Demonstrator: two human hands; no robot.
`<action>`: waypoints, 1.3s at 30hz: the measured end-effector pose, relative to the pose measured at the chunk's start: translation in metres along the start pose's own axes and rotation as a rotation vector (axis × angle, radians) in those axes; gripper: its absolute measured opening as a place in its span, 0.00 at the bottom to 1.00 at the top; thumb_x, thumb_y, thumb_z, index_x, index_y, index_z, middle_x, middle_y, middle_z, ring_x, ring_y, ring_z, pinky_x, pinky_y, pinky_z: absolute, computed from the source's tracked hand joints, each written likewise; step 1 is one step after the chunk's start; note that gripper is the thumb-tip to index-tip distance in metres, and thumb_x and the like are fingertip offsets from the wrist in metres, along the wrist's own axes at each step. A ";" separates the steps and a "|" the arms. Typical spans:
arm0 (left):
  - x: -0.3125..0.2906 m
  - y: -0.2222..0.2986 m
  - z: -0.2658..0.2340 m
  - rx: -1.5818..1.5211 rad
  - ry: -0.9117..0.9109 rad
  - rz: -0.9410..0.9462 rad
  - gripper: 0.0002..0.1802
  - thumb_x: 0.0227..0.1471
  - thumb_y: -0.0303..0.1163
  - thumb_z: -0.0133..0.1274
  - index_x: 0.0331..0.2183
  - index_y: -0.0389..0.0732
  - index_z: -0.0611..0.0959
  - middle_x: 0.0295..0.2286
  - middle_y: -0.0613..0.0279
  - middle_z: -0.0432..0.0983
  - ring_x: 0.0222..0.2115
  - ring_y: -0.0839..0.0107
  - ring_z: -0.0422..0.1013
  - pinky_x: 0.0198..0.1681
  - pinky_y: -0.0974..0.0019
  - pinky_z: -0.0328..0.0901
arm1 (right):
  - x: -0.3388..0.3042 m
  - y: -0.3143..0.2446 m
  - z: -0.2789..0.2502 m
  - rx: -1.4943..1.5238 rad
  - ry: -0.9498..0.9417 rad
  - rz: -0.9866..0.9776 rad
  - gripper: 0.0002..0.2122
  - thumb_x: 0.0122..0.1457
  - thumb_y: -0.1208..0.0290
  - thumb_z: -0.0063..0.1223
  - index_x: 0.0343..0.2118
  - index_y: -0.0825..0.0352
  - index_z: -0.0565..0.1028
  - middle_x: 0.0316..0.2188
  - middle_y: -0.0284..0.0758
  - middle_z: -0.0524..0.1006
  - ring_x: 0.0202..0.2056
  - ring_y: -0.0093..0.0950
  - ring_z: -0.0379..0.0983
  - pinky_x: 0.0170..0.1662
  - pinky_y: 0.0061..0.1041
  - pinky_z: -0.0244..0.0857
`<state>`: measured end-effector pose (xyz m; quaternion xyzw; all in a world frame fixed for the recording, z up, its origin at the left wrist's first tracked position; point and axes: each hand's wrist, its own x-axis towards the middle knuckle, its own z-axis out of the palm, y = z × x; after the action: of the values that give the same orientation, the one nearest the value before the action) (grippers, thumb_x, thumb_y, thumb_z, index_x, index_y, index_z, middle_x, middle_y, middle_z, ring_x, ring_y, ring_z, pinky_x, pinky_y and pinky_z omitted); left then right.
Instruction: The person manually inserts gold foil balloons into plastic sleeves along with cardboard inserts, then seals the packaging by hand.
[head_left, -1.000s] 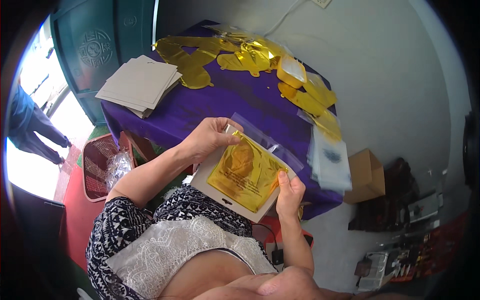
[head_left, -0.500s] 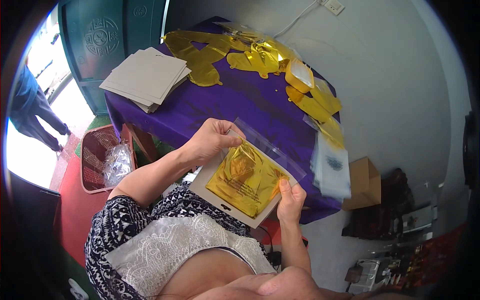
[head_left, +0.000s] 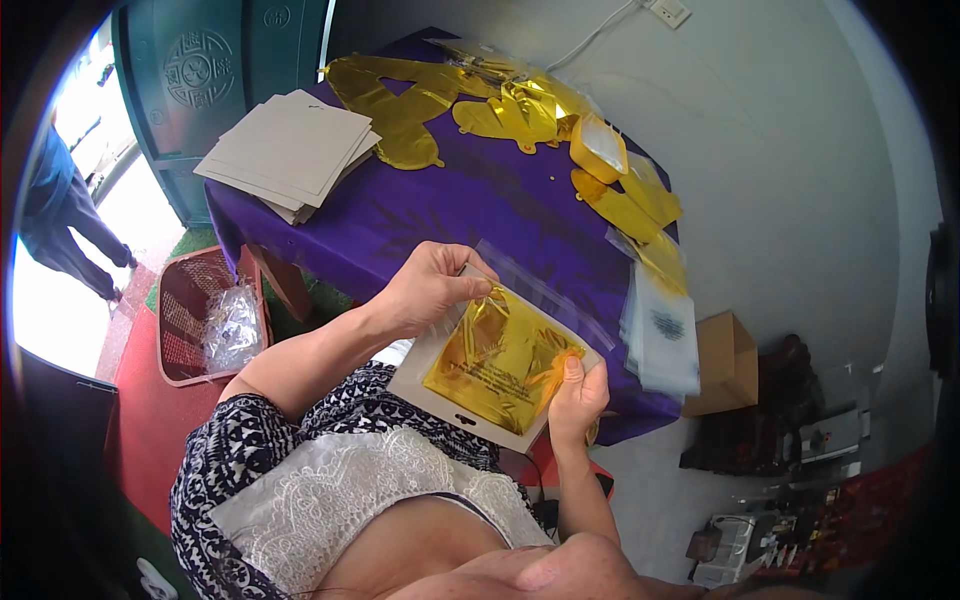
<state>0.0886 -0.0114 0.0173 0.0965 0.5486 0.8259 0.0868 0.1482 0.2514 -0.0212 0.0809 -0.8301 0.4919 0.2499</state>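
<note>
Above my lap, both hands hold a clear plastic bag (head_left: pixel 545 292) with a pale card (head_left: pixel 425 391) and a folded gold foil balloon (head_left: pixel 490 365) in it. My left hand (head_left: pixel 437 285) pinches the upper left edge, thumb on top. At the right edge my right hand (head_left: pixel 580 395) grips the bag between thumb and fingers, beside a crumpled orange piece (head_left: pixel 553 372) whose kind I cannot make out. A small slot shows in the card's near edge. The bag's transparent flap stretches beyond the far side of the card, over the purple tablecloth (head_left: pixel 455 195).
On the table lie a stack of pale cards (head_left: pixel 290 150), flat gold foil balloons (head_left: pixel 400 110), a yellow container (head_left: pixel 598 150) and a pile of clear bags (head_left: pixel 660 335). A brown basket (head_left: pixel 185 320) stands left, a cardboard box (head_left: pixel 728 360) right. A person (head_left: pixel 65 220) is at the doorway.
The bag with the card and balloon has shifted slightly right and tilted a little. More of the orange piece shows by my right thumb. Both hands keep their grip.
</note>
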 end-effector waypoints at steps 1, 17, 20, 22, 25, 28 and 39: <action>0.000 0.000 0.000 -0.001 0.000 0.002 0.03 0.53 0.22 0.58 0.32 0.32 0.83 0.28 0.62 0.81 0.28 0.79 0.73 0.34 0.73 0.69 | 0.000 0.001 0.000 -0.001 0.000 -0.002 0.07 0.67 0.73 0.50 0.42 0.73 0.74 0.34 0.29 0.78 0.34 0.18 0.70 0.41 0.19 0.66; 0.016 0.003 0.034 0.139 -0.079 0.066 0.08 0.56 0.20 0.56 0.40 0.30 0.81 0.31 0.62 0.81 0.31 0.79 0.76 0.35 0.74 0.71 | 0.065 -0.078 -0.006 -0.573 -0.093 -0.742 0.11 0.52 0.81 0.58 0.40 0.71 0.78 0.39 0.38 0.75 0.42 0.39 0.71 0.47 0.37 0.64; 0.015 0.002 0.053 0.137 -0.105 0.101 0.10 0.55 0.19 0.54 0.41 0.29 0.81 0.29 0.63 0.80 0.29 0.81 0.74 0.33 0.73 0.70 | 0.083 -0.088 0.007 -0.578 -0.114 -0.840 0.12 0.48 0.83 0.62 0.38 0.71 0.78 0.35 0.37 0.76 0.37 0.39 0.71 0.42 0.36 0.65; 0.014 0.002 0.060 0.136 -0.117 0.135 0.11 0.54 0.19 0.54 0.41 0.29 0.82 0.26 0.64 0.79 0.27 0.82 0.72 0.31 0.72 0.69 | 0.088 -0.091 0.008 -0.603 -0.118 -0.840 0.11 0.48 0.82 0.62 0.37 0.71 0.78 0.34 0.37 0.76 0.37 0.38 0.71 0.41 0.36 0.65; 0.015 0.001 0.063 0.186 -0.151 0.130 0.15 0.52 0.20 0.54 0.44 0.29 0.81 0.25 0.64 0.78 0.27 0.82 0.70 0.31 0.72 0.68 | 0.093 -0.094 0.007 -0.630 -0.123 -0.846 0.10 0.48 0.81 0.62 0.36 0.70 0.78 0.33 0.36 0.76 0.36 0.36 0.71 0.39 0.35 0.64; 0.015 -0.001 0.063 0.173 -0.183 0.113 0.18 0.51 0.20 0.53 0.46 0.29 0.81 0.25 0.62 0.79 0.26 0.81 0.70 0.31 0.71 0.68 | 0.094 -0.099 0.003 -0.670 -0.184 -0.800 0.09 0.48 0.81 0.62 0.35 0.69 0.78 0.32 0.36 0.76 0.36 0.36 0.71 0.39 0.35 0.65; 0.013 0.001 0.064 0.325 -0.202 0.187 0.19 0.54 0.19 0.51 0.48 0.30 0.80 0.26 0.58 0.80 0.26 0.81 0.70 0.32 0.69 0.69 | 0.105 -0.092 0.001 -0.545 -0.176 -0.714 0.05 0.50 0.84 0.56 0.30 0.69 0.75 0.26 0.39 0.73 0.30 0.38 0.70 0.35 0.35 0.65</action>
<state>0.0926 0.0481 0.0436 0.2421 0.6516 0.7173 0.0477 0.0926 0.2155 0.1016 0.3348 -0.8674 0.1300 0.3443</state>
